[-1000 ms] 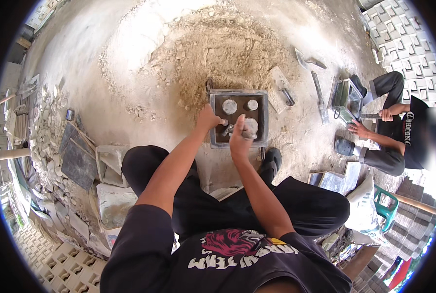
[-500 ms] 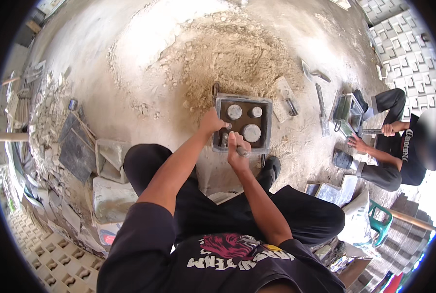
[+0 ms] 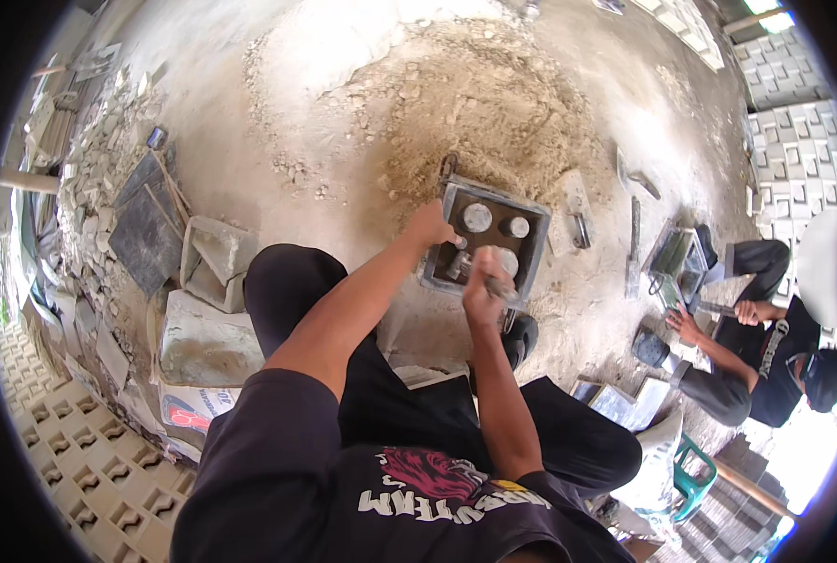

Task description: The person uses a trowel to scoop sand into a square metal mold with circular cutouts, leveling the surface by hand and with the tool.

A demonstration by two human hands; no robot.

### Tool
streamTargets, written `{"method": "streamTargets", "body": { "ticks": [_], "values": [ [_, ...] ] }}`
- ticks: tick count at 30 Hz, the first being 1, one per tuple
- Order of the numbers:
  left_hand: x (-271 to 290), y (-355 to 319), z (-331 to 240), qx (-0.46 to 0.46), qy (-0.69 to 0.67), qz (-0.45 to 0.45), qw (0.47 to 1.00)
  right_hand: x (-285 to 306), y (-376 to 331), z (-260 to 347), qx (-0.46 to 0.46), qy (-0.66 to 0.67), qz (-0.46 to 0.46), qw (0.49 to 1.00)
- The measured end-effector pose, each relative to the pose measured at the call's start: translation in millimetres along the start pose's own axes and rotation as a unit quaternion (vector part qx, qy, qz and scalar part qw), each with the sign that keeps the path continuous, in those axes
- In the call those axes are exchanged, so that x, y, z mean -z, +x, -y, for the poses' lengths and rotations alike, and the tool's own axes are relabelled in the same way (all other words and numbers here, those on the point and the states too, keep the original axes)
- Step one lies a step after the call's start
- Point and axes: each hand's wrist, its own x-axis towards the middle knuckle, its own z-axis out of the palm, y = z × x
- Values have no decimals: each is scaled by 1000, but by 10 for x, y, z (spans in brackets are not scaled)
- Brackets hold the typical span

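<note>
- Evidently, the metal mould [image 3: 500,196] is placed on the ground before the feet, where it can be reached by both hands.
- By the right hand [image 3: 481,293], a blurred handled tool [image 3: 503,291] is firmly gripped over the near side.
- The left hand [image 3: 428,226] is kept at the left wall, perhaps for steadiness; whether something is pinched cannot be told.
- Inside, pale round blocks [image 3: 476,218] are set apart.

Masonry workshop: sand heap [image 3: 484,103] beyond my right hand [image 3: 484,289]; rubble [image 3: 99,220] well left of it, stacked patterned blocks [image 3: 798,145] far right.
</note>
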Motion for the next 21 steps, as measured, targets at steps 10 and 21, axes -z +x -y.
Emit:
{"method": "streamTargets", "body": {
  "ticks": [10,21],
  "values": [
    [-64,130,87,0,-30,30,999,68,17,-236,43,-80,93,991],
    [90,76,-22,26,-44,42,998,-85,36,-165,-63,-12,109,992]
  ]
}}
